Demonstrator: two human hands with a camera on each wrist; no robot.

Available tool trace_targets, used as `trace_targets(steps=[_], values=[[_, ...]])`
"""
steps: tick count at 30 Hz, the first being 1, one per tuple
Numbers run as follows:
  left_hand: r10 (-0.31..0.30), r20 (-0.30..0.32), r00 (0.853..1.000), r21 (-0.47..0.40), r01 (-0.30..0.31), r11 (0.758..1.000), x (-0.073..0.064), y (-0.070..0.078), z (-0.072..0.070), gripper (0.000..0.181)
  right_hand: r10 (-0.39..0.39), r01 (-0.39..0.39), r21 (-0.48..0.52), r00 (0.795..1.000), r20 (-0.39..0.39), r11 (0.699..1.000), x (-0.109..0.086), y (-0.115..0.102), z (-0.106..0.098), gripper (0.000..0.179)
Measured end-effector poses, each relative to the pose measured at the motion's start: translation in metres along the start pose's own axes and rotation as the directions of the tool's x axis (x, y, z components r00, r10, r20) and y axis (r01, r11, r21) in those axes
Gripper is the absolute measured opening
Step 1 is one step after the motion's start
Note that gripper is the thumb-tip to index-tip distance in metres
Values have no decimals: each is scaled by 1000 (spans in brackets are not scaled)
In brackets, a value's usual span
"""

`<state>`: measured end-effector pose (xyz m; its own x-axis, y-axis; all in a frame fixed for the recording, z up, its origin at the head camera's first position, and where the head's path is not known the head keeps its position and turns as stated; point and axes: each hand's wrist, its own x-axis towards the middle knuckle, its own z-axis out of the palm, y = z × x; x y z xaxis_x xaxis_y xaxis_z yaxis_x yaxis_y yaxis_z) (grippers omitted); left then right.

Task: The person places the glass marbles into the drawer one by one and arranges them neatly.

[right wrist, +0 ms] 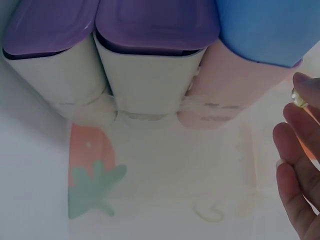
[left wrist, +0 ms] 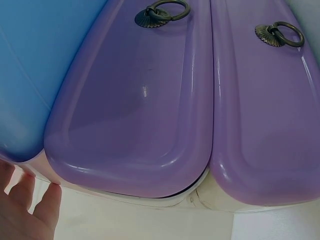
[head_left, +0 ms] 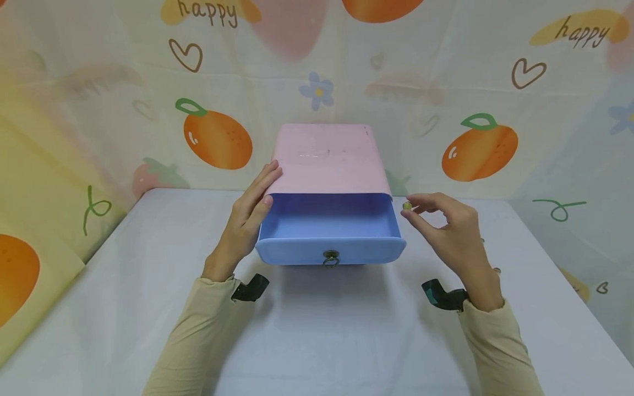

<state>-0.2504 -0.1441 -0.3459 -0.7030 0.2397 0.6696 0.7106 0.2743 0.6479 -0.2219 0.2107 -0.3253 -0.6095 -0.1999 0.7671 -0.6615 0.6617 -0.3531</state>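
A small pink cabinet [head_left: 329, 159] stands in the middle of the table, its top blue drawer [head_left: 330, 250] pulled out, with nothing visible inside. My left hand [head_left: 236, 225] rests with fairly straight fingers against the cabinet's left side; its fingertips [left wrist: 49, 200] also show in the left wrist view. Between thumb and fingertips my right hand [head_left: 453, 234] pinches a small yellow-green marble [head_left: 407, 205], just right of the open drawer and apart from it. In the right wrist view the marble [right wrist: 298, 98] is partly covered by the fingers.
Below the blue drawer are two purple drawers, the middle one [left wrist: 135, 110] and the bottom one [left wrist: 272, 110], both with ring handles. Small round things [head_left: 497, 270] lie by my right wrist, mostly hidden. A patterned cloth [head_left: 346, 88] hangs behind the white table [head_left: 327, 341].
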Motion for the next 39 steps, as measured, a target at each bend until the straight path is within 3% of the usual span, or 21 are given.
trace_targets(steps=[15, 26, 39], values=[[0, 0, 1000, -6, 0, 1000, 0, 1, 0, 49, -64, 67, 85, 997, -46, 994, 2, -16, 0, 31], [-2, 0, 1000, -8, 2, 1000, -1, 1, 0, 49, -52, 55, 88, 998, -30, 995, 2, -24, 2, 30], [-6, 0, 1000, -3, 6, 1000, 0, 1, 0, 50, -138, 134, 88, 990, 41, 987, 2, -24, 5, 33]])
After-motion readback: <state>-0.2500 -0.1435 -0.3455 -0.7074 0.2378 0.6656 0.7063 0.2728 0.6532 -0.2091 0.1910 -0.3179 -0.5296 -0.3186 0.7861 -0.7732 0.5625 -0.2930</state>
